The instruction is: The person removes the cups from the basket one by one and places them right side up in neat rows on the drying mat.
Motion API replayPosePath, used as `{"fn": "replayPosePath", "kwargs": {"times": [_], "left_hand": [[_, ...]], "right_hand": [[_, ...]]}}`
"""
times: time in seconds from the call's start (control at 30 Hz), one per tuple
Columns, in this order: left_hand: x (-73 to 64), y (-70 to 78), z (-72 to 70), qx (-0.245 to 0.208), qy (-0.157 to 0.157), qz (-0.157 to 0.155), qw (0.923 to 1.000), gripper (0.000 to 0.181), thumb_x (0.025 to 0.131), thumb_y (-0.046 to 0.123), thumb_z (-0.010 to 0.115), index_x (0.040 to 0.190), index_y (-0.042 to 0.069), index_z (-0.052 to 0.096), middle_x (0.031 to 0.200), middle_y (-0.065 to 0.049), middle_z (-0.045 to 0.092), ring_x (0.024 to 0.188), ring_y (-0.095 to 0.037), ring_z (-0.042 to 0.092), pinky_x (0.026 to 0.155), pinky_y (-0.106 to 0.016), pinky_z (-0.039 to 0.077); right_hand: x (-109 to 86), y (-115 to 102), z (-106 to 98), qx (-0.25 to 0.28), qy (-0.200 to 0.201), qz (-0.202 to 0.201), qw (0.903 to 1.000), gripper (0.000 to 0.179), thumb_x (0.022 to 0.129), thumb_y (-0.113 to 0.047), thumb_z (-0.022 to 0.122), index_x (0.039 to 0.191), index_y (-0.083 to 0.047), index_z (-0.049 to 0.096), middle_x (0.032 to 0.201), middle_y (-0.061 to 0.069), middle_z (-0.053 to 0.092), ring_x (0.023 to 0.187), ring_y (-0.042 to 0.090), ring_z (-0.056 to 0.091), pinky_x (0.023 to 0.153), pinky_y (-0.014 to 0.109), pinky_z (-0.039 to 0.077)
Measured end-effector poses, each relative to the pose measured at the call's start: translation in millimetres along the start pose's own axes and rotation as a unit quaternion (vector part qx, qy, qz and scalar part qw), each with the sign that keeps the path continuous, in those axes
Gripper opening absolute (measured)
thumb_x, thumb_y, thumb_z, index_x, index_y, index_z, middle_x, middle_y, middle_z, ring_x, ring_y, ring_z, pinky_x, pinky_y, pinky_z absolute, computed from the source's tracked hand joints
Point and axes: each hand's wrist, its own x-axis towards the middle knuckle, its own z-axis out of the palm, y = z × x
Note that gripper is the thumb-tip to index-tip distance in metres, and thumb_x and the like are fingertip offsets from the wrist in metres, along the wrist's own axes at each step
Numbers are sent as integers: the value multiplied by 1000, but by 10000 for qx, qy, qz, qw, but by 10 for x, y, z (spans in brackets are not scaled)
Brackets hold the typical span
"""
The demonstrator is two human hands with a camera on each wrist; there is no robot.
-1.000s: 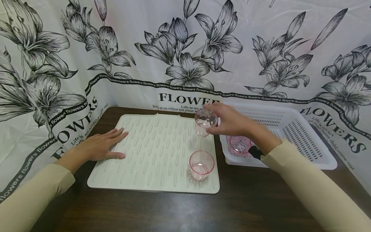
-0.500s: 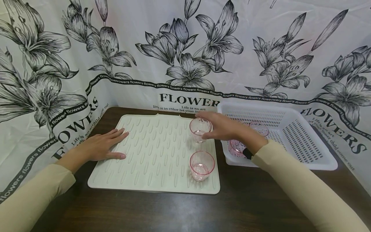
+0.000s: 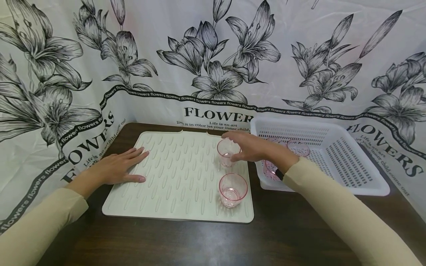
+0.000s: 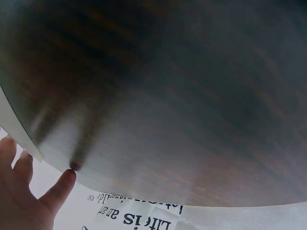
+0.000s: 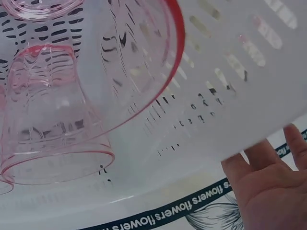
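Thumb and fingers of the right hand [image 3: 249, 146] curl round the rear glass [image 3: 226, 157], which is upright at the back right corner of a pale mat [image 3: 176, 173]. The front glass [image 3: 231, 197], clear with a pink rim like the other, stands upright on the mat nearer the person, just apart from it. The left hand [image 3: 118, 168] rests flat on the mat's left edge, fingers straight and thumb held away from them. The two hands are well apart. In the left wrist view the left hand's fingertips show at the lower left, beside the mat's edge.

Right of the mat, a white slotted basket [image 3: 351, 166] sits on the dark wooden table [image 3: 173, 240]. A pink-rimmed basket glass [image 3: 298, 149] lies inside with others, partly hidden by the right arm. In the right wrist view, the basket's edge covers part of the right hand. Beige sleeves [image 3: 346, 210] cover both forearms. Behind hangs a white curtain [image 3: 219, 48] printed with black flowers.
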Motion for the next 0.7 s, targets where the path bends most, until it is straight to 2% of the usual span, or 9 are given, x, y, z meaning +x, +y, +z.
{"fn": "replayPosePath", "kwargs": {"times": [0.23,0.53,0.7], "left_hand": [[-1,-3,6,-13,-9,21,10000,101,84,79,51,158,14,29,161,-19,26,144,-47,27,100,-71,33],[13,-12,13,18,-7,12,10000,101,84,79,51,158,14,29,161,-20,26,144,-47,28,99,-71,33],[5,1,5,19,18,18,10000,101,84,79,51,157,13,30,161,-20,27,143,-47,28,99,-71,33]], "right_hand": [[52,31,30,151,-163,-111,9997,76,88,-18,77,150,-3,37,150,16,45,136,34,45,109,49,38],[61,40,7,24,-340,91,9994,79,88,-22,78,152,-3,36,154,14,42,133,34,49,109,50,38],[74,8,-6,-41,-423,260,9988,82,86,-28,79,152,-3,37,155,12,40,141,31,39,112,48,34]]}}
